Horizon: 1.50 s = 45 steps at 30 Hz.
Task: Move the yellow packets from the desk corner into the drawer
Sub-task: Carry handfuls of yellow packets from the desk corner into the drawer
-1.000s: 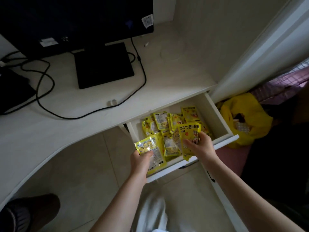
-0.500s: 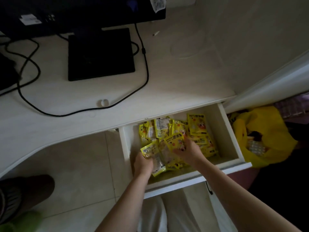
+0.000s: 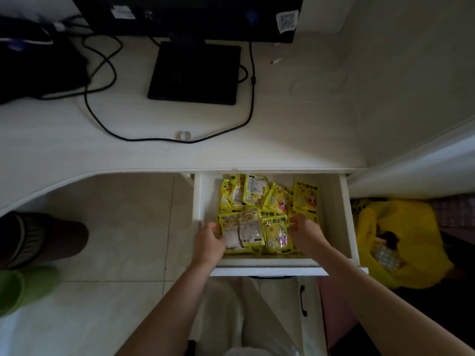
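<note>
Under the desk (image 3: 282,140) edge, open white drawer (image 3: 344,214) full of yellow packets (image 3: 254,199), left hand (image 3: 209,244) and right hand (image 3: 305,233) inside, fingers curled on the front packets.

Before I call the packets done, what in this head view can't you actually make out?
- Rear of the drawer: tucked under the desk edge, so packets there are hidden.
- Lower yellow packets: covered by the top layer; count unknowable.
- Left hand and right hand: fingertips buried among packets, grip unclear.
- Packet print: too small and dim to read.
- Yellow bag contents: shadowed.
</note>
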{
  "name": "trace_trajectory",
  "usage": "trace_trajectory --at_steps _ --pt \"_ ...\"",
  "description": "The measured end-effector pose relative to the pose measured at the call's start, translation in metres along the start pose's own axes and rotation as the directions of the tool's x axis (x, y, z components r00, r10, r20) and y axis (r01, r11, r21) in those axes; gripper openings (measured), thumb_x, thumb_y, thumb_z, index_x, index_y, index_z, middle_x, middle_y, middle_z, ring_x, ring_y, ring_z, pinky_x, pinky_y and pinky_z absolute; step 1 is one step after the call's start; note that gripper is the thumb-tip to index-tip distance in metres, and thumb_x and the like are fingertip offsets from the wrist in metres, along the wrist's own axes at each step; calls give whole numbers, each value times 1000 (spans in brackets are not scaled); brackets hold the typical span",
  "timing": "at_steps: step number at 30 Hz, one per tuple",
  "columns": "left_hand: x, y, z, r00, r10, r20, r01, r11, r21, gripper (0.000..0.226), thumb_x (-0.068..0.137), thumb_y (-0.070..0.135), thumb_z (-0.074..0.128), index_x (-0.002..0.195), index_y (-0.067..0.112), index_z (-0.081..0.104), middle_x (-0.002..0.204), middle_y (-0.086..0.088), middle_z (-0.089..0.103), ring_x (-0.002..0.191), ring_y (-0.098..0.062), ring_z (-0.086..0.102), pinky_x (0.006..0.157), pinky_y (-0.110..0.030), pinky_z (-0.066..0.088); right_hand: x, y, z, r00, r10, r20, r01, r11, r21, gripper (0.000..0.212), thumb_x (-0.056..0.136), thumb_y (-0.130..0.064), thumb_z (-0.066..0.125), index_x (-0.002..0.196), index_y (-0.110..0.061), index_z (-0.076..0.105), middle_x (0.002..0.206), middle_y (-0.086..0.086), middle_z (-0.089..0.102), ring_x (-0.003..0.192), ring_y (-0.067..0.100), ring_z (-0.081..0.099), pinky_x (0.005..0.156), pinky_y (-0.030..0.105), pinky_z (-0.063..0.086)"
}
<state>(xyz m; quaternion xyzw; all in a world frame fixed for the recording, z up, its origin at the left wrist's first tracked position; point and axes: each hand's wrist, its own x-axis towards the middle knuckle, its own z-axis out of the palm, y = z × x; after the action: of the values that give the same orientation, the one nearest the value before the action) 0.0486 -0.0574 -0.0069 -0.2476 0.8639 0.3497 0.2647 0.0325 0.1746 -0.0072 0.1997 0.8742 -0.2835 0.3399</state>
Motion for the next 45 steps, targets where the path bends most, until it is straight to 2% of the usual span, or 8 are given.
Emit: trace_trajectory --at_steps 5,11,16,21,25,33,38,45 --pt "-23 -4 -25 999 30 -28 -31 999 -24 29 89 14 61 118 9 63 118 -6 68 106 -22 64 85 -25 47 -22 -26 -5 976 -217 12 217 973 -83 32 95 -15 47 127 -12 48 92 4 64 62 8 57 45 13 38" --pt "-52 -35 -56 993 28 -115 -26 999 24 25 90 17 55 114 12 60 102 -4 67 91 -22 62 78 -30 48 -50 -71 14 887 -438 149 463 835 -299 30 94 -24 46 123 -19 43 105 5 68 93 25 66 79 39 54" --pt "-69 -76 -85 986 -42 -163 54 996 68 6 91 14 46 86 12 49 73 0 50 74 -21 53 67 -32 41 -69 -120 50 787 -560 258 612 656 -441 33 95 -28 46 127 -20 44 121 4 61 107 24 62 86 36 52" --pt "-85 -124 -122 959 -125 -253 149 986 80 8 93 18 43 93 14 49 86 -2 56 84 -22 58 72 -35 50 -90 -173 98 678 -642 359 719 477 -506 31 96 -26 42 125 -16 45 120 4 57 108 21 59 85 33 47" --pt "-92 -168 -155 939 -180 -294 192 981 13 18 93 19 42 105 15 56 98 -2 64 90 -20 61 79 -37 54 -108 -217 145 614 -670 417 779 431 -456 20 94 -23 42 109 -12 46 100 6 53 83 18 47 71 32 36" --pt "-95 -244 -227 930 -148 -335 148 989 -24 26 95 21 43 118 18 56 112 1 65 100 -16 60 87 -35 53 -146 -312 232 590 -675 442 800 417 -430 27 94 -30 41 115 -15 48 108 5 57 101 24 56 82 36 47" --pt "-79 -284 -281 924 -148 -352 157 988 -5 32 96 21 42 126 20 53 122 1 62 108 -16 58 90 -33 51 -167 -373 276 569 -684 457 814 389 -432 34 95 -32 43 124 -16 47 119 6 56 113 24 53 92 35 44" --pt "-42 -325 -355 877 -182 -445 196 981 -16 30 96 22 45 124 20 54 121 0 63 109 -19 58 88 -34 51 -165 -471 318 476 -719 507 863 269 -428 39 95 -31 44 129 -12 47 126 11 55 116 29 52 95 36 42"
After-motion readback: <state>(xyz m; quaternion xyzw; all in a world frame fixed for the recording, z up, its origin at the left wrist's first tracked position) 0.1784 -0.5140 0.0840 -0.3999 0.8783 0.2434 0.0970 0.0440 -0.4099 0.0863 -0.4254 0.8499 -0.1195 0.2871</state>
